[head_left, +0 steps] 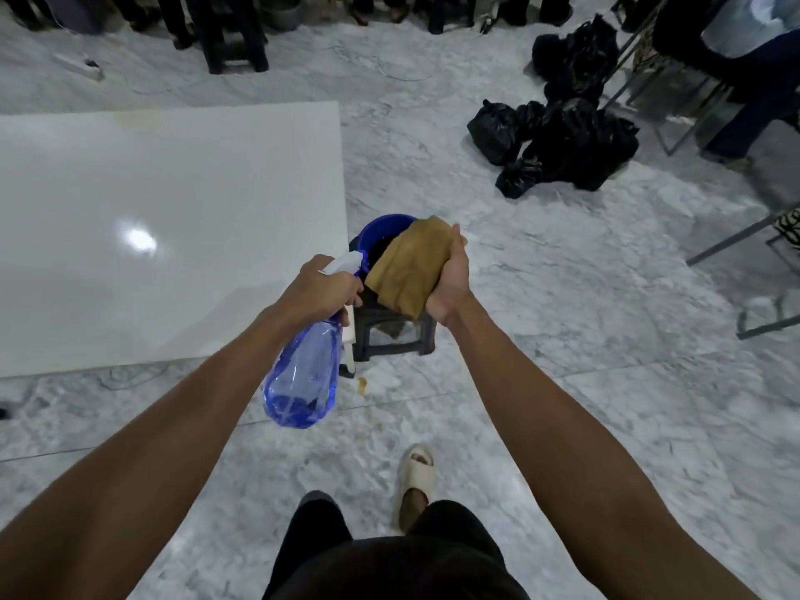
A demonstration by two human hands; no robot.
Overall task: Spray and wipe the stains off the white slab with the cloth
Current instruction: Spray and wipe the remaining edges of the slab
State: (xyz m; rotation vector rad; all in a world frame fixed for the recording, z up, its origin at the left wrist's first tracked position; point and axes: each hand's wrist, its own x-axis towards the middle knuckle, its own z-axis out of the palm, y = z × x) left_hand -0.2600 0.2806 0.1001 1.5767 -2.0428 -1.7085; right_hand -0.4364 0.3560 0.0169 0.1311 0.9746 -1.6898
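Observation:
The white slab (pixel 164 227) fills the left of the view, glossy, with a faint yellowish stain near its far edge. My left hand (pixel 322 290) grips the neck of a clear blue spray bottle (pixel 305 378) with a white nozzle, held just off the slab's right edge. My right hand (pixel 452 279) holds a tan cloth (pixel 409 268) that hangs over the bucket.
A blue bucket (pixel 383 227) sits on a dark stool (pixel 389 335) beside the slab's right edge. Black rubbish bags (pixel 562 140) lie at the back right. Metal chair legs (pixel 731 240) stand at the right. Several people's legs line the far side. My sandalled foot (pixel 415 478) is below.

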